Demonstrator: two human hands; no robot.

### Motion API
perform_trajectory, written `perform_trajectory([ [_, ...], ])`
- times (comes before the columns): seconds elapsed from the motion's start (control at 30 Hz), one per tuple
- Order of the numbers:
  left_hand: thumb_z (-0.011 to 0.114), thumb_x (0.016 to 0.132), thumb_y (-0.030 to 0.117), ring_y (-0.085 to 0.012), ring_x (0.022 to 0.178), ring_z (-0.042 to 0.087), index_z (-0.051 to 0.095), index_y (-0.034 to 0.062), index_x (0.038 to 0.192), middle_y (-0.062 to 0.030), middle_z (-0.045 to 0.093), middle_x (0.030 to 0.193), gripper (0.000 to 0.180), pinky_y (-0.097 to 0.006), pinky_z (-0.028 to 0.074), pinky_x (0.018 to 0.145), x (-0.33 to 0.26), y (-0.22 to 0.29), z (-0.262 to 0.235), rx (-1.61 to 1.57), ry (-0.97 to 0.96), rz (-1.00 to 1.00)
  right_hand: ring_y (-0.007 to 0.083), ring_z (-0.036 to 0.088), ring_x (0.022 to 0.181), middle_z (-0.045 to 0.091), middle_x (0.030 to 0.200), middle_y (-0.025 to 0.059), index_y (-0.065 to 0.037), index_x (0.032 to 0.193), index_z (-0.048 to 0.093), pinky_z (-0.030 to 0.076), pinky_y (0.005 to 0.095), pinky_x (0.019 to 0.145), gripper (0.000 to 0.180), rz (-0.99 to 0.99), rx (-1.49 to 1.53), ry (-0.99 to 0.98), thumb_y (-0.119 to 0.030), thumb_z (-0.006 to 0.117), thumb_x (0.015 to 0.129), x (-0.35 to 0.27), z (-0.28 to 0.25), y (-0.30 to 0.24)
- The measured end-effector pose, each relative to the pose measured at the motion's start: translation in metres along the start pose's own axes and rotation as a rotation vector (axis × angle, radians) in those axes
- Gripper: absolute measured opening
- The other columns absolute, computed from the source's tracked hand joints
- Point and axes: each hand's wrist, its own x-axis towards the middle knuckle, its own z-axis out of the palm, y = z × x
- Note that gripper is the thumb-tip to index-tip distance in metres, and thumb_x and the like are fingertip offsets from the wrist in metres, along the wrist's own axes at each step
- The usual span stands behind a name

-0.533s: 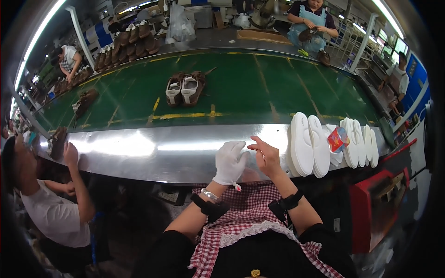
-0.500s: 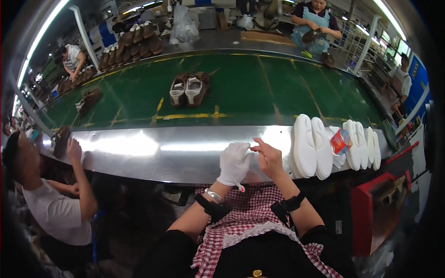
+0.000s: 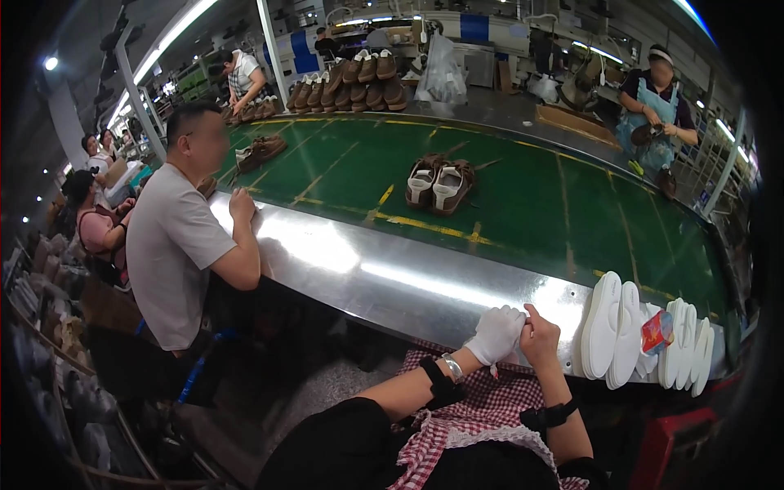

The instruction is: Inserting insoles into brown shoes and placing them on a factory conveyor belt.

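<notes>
My left hand (image 3: 496,336), in a white glove, is closed with its fingers curled. Bare and also closed, my right hand (image 3: 540,338) meets the glove's fingertips with its bent fingers. Whatever lies between them, if anything, is too small to make out. Both hands are above the near edge of a shiny metal ledge (image 3: 392,287). Just right of them, white insoles (image 3: 601,328) lie on the ledge, with a red and blue packet (image 3: 657,332) on white material beside them. More white insoles (image 3: 674,343) are further right.
Beyond the ledge runs a green conveyor belt (image 3: 523,175), bearing a pair of brown shoes (image 3: 441,186) and another shoe (image 3: 261,152). Brown shoes (image 3: 359,82) are stacked on its far side. A co-worker (image 3: 173,245) is close on the left; another person (image 3: 658,114) handles a shoe at far right.
The view has swung left, so the belt, shoes and insoles appear further right. My hands have come together, and my right index finger, pointing out before, is now bent in.
</notes>
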Motion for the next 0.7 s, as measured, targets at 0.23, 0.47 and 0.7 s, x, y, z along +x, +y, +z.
perform_trajectory([
  [0.23,0.053,0.068,0.016,-0.0223,0.065,0.054,0.053,0.0060,0.076,-0.0066,0.052,0.069,0.012,-0.033,0.044,0.057,0.003,0.003,0.011,0.013,-0.014,0.034,0.0307,0.057,0.052,0.058,0.061,0.0163,-0.003,0.097,0.057,0.045,0.0356,0.051,0.034,0.104,0.034,-0.020,0.002,0.045,0.066,-0.006,-0.001,0.011],
  [0.47,0.055,0.065,0.016,-0.0213,0.063,0.053,0.051,0.0074,0.071,-0.0058,0.051,0.067,0.011,-0.033,0.044,0.053,0.001,0.001,0.015,0.060,-0.020,0.052,0.0295,0.059,0.055,0.060,0.065,0.0196,0.001,0.098,0.056,0.046,0.0336,0.054,0.034,0.214,0.141,-0.045,0.004,0.042,0.067,-0.008,0.000,0.010],
  [0.7,0.055,0.064,0.016,-0.0205,0.060,0.052,0.050,0.0083,0.070,-0.0050,0.050,0.065,0.010,-0.032,0.043,0.051,0.001,0.004,0.018,0.082,0.001,0.105,0.0257,0.060,0.056,0.060,0.067,0.0203,0.002,0.099,0.055,0.046,0.0316,0.056,0.033,0.298,0.167,-0.090,0.003,0.042,0.069,-0.012,-0.005,0.009],
])
